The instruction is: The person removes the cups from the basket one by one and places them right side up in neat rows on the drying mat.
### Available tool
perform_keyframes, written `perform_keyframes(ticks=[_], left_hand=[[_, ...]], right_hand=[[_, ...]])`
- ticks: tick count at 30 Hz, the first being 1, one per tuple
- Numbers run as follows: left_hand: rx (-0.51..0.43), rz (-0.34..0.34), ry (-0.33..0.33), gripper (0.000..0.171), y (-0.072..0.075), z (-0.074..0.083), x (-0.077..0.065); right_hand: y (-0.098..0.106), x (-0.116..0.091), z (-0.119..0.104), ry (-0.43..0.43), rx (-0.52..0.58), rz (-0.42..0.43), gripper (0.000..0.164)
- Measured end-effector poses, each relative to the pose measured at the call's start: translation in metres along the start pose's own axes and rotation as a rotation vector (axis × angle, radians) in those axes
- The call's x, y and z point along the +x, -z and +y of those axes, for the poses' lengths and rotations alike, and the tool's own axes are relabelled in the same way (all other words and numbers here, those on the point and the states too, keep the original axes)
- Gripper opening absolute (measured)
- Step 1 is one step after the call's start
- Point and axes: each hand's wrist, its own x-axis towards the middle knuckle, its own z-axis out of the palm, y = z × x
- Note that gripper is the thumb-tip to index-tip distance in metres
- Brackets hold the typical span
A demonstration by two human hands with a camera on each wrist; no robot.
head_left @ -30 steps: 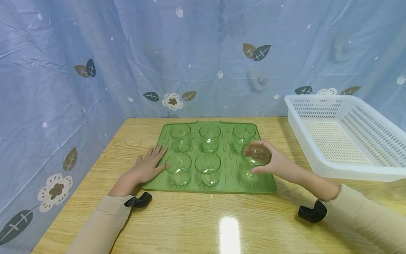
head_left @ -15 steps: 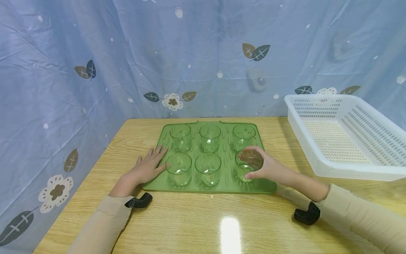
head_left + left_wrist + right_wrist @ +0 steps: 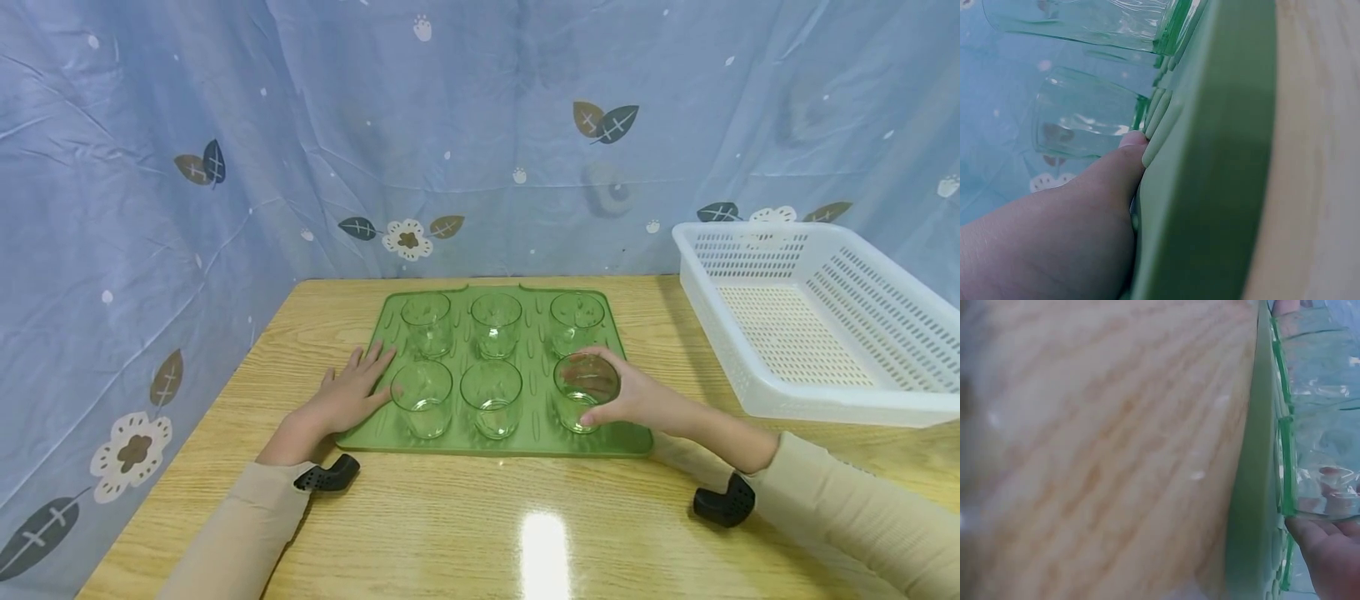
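Note:
On a green ridged drying mat [image 3: 536, 442], several clear glasses stand upright in two rows. My right hand [image 3: 633, 398] curls its thumb and fingers round the front right glass [image 3: 573, 400], which stands on the mat; the right wrist view shows the thumb low on this glass [image 3: 1322, 456]. My left hand [image 3: 347, 403] lies with spread, straight fingers on the mat's left edge, its thumb beside the front left glass [image 3: 422, 404]. The front middle glass [image 3: 491, 404] stands between. Behind are the back left glass [image 3: 427, 325], back middle glass [image 3: 497, 325] and back right glass [image 3: 576, 321].
A white perforated plastic basket [image 3: 840, 398] stands at the right of the wooden table [image 3: 450, 525]. A blue patterned curtain [image 3: 487, 125] hangs behind the table and along its left side.
My right hand has brought its glass down, left and nearer, into the front row on the mat; it barely moves in the last half second. My left hand stays in place.

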Motion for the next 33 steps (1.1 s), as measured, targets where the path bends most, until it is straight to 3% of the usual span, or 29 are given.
perform_keyframes(ticks=[7,18,27,33], left_hand=[[0.024,-0.009,-0.01,0.079,0.002,0.001,0.0],[0.02,-0.017,-0.011,0.076,0.003,0.002,0.001],[0.025,-0.019,-0.01,0.08,0.006,0.003,0.002],[0.029,-0.025,-0.01,0.08,0.01,0.002,0.003]], right_hand=[[0.006,0.0,-0.001,0.021,0.017,-0.078,0.1],[0.015,-0.005,-0.005,0.065,-0.025,-0.107,0.098],[0.023,-0.013,-0.025,0.164,-0.231,-0.04,0.088],[0.023,-0.022,-0.049,0.15,-0.498,0.092,0.077]])
